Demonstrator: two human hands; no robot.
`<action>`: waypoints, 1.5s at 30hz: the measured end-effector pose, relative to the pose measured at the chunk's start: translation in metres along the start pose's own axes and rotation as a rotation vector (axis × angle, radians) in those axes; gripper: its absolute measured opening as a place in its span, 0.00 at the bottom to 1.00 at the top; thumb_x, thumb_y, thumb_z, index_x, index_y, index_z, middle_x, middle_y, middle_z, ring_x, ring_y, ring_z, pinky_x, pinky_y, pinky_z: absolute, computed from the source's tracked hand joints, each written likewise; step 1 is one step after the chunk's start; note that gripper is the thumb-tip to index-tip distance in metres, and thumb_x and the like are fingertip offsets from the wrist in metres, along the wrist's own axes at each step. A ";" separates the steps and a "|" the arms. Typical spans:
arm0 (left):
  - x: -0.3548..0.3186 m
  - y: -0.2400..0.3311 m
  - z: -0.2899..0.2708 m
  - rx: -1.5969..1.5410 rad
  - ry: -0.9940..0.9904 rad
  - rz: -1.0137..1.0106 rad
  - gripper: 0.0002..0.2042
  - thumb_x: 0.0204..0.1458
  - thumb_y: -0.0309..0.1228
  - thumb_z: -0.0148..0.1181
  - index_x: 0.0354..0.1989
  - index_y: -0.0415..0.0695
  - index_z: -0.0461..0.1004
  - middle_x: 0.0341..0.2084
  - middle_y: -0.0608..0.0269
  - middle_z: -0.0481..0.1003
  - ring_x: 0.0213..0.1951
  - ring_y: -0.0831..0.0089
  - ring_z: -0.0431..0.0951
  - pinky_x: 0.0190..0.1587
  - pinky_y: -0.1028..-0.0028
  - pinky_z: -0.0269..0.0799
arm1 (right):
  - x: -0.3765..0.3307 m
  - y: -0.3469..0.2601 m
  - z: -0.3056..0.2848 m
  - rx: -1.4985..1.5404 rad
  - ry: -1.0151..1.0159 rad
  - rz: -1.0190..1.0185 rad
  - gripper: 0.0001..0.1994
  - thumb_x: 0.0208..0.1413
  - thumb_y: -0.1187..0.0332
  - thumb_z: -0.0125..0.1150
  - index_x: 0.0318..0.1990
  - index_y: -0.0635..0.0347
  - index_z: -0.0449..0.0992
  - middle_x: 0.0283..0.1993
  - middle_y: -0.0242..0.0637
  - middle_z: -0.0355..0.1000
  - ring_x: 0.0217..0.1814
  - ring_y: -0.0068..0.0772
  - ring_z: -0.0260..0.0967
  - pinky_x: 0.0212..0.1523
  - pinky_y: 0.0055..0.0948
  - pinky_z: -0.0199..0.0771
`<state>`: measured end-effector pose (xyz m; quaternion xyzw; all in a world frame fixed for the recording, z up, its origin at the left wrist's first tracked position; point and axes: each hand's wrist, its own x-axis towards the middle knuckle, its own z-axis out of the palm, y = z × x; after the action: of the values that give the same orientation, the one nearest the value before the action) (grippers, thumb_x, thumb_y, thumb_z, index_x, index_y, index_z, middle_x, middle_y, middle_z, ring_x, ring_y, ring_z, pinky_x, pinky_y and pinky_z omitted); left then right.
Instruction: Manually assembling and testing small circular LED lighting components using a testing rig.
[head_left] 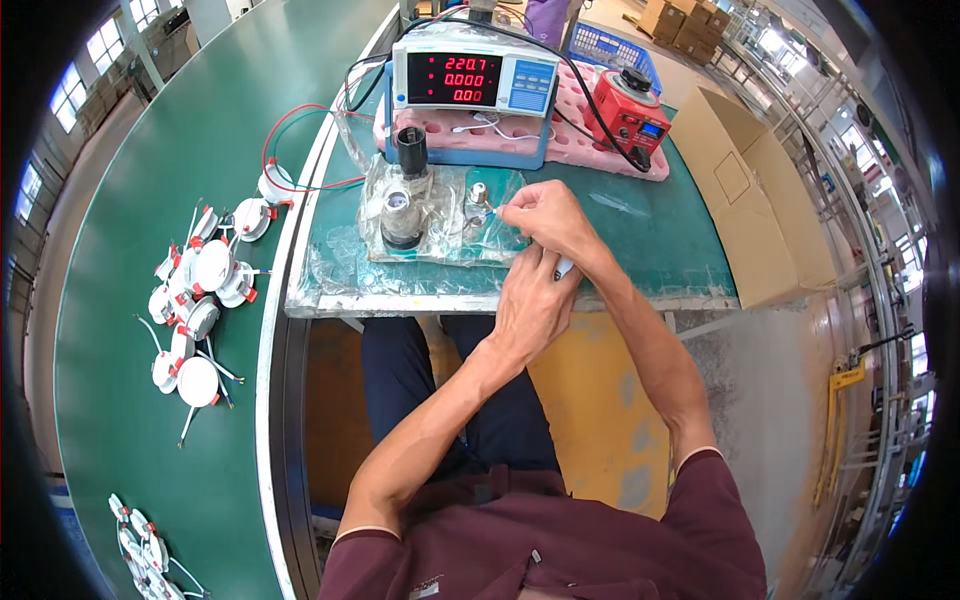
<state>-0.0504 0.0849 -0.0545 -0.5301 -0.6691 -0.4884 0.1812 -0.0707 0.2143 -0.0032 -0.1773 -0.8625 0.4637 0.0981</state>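
Observation:
My left hand (pixel 535 305) is closed around a white piece (pixel 563 268), mostly hidden by the fingers; it resembles the small round downlights on the belt. Just above it, my right hand (pixel 550 218) pinches a thin wire (pixel 492 211) with a bluish end. The wire tip is beside a small metal post (pixel 478 195) on a plastic-wrapped board (pixel 450 235). Also on that board are a wrapped knob-like fitting (pixel 401 215) and a black cylinder (pixel 411 152).
A meter with red digits (pixel 475 80) stands behind the board, beside a red variable transformer (pixel 628 115) on pink foam (pixel 575 150). White downlights (pixel 213 265) with wires lie piled on the green belt (pixel 130 300) at left. A cardboard box (pixel 755 200) stands right.

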 end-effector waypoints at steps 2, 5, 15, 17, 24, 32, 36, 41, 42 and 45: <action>0.001 -0.005 0.000 0.041 -0.074 0.049 0.16 0.41 0.22 0.65 0.42 0.42 0.81 0.42 0.52 0.71 0.45 0.52 0.72 0.45 0.58 0.68 | 0.004 0.002 -0.002 -0.027 0.014 -0.020 0.14 0.52 0.63 0.69 0.26 0.68 0.80 0.20 0.30 0.72 0.23 0.18 0.66 0.24 0.25 0.66; 0.003 -0.009 0.004 0.162 -0.128 0.037 0.17 0.40 0.23 0.64 0.43 0.44 0.81 0.43 0.54 0.71 0.47 0.55 0.71 0.47 0.59 0.66 | 0.009 0.002 -0.004 -0.097 0.012 -0.066 0.13 0.49 0.63 0.69 0.26 0.68 0.80 0.21 0.29 0.72 0.24 0.19 0.66 0.26 0.26 0.67; 0.010 -0.017 0.005 0.160 -0.149 0.048 0.21 0.38 0.21 0.63 0.46 0.46 0.80 0.51 0.53 0.71 0.56 0.54 0.70 0.64 0.51 0.60 | 0.022 0.008 -0.009 -0.125 -0.052 -0.100 0.15 0.43 0.59 0.66 0.26 0.66 0.82 0.20 0.40 0.75 0.24 0.29 0.73 0.29 0.33 0.73; 0.011 -0.017 0.004 0.139 -0.174 0.053 0.20 0.41 0.22 0.63 0.47 0.43 0.79 0.50 0.51 0.71 0.56 0.52 0.69 0.63 0.51 0.61 | 0.023 0.006 -0.010 -0.124 -0.049 -0.102 0.15 0.43 0.59 0.66 0.26 0.66 0.81 0.20 0.40 0.75 0.24 0.29 0.73 0.30 0.33 0.74; 0.010 -0.019 0.004 0.073 -0.156 0.067 0.19 0.42 0.21 0.61 0.47 0.40 0.78 0.48 0.48 0.72 0.55 0.49 0.70 0.60 0.53 0.65 | 0.018 -0.002 -0.012 -0.112 -0.086 -0.015 0.14 0.43 0.60 0.66 0.25 0.65 0.81 0.19 0.39 0.75 0.21 0.31 0.73 0.28 0.33 0.73; 0.012 -0.018 0.006 0.077 -0.154 0.078 0.13 0.48 0.23 0.64 0.43 0.42 0.80 0.44 0.50 0.75 0.51 0.50 0.73 0.56 0.55 0.66 | 0.019 -0.001 -0.015 -0.138 -0.114 -0.063 0.13 0.47 0.63 0.66 0.22 0.67 0.78 0.18 0.34 0.71 0.19 0.22 0.67 0.20 0.26 0.67; 0.012 -0.021 0.006 0.071 -0.123 0.075 0.13 0.47 0.23 0.63 0.43 0.43 0.80 0.44 0.51 0.74 0.50 0.52 0.73 0.55 0.56 0.67 | 0.018 -0.004 -0.012 -0.157 -0.089 -0.070 0.13 0.43 0.61 0.66 0.22 0.65 0.80 0.17 0.38 0.75 0.21 0.31 0.73 0.28 0.34 0.73; 0.013 -0.020 0.008 0.140 -0.133 0.055 0.15 0.46 0.23 0.62 0.45 0.45 0.80 0.43 0.53 0.74 0.49 0.56 0.74 0.53 0.57 0.67 | 0.021 -0.005 -0.013 -0.178 -0.091 -0.101 0.13 0.44 0.62 0.65 0.24 0.66 0.80 0.18 0.38 0.74 0.21 0.29 0.72 0.27 0.32 0.72; 0.015 -0.021 0.007 0.154 -0.133 0.071 0.17 0.45 0.23 0.62 0.46 0.46 0.80 0.43 0.53 0.74 0.48 0.57 0.74 0.52 0.57 0.67 | 0.023 -0.004 -0.014 -0.186 -0.102 -0.129 0.13 0.46 0.62 0.66 0.25 0.67 0.80 0.18 0.37 0.73 0.21 0.25 0.71 0.24 0.29 0.71; 0.018 -0.027 0.004 0.219 -0.188 0.105 0.18 0.46 0.24 0.61 0.49 0.47 0.79 0.43 0.54 0.74 0.49 0.57 0.73 0.53 0.56 0.66 | 0.024 -0.009 -0.016 -0.230 -0.107 -0.124 0.14 0.45 0.62 0.66 0.26 0.68 0.80 0.19 0.38 0.74 0.21 0.26 0.72 0.25 0.30 0.72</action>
<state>-0.0797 0.0994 -0.0552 -0.5848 -0.7038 -0.3503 0.1999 -0.0892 0.2309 0.0132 -0.1087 -0.9233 0.3635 0.0593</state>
